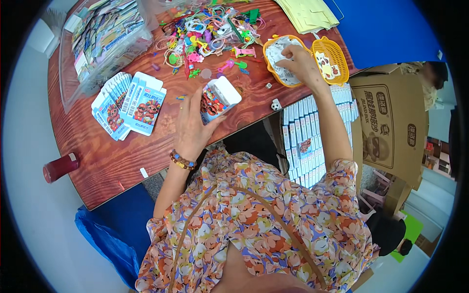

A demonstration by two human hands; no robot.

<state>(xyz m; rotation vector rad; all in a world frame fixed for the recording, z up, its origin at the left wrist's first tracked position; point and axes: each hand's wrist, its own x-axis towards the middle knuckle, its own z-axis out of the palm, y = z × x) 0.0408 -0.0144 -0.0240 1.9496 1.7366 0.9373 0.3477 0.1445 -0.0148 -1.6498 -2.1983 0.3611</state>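
Note:
My left hand (192, 119) is closed around a small open carton (213, 105), blue and white with a colourful cartoon print, its white flaps standing up at the top. Over a yellow plastic basket (267, 49) hovers my right hand (302, 66). Its thumb and forefinger are bent and a little apart, and I see nothing between them. White paper packets (288, 75) fill that basket. Left of my left hand, several flat unfolded cartons (146, 105) of the same print lie fanned out in a stack on the wooden table (110, 168).
Small coloured toys (205, 39) are heaped at the far middle. A clear bin (83, 85) of cards stands far left, yellow paper sheets (310, 14) far right. A second yellow basket (339, 49) holds cutouts. Finished-looking cartons (312, 117) fill a big cardboard box (391, 122). A red bottle (61, 167) lies near left.

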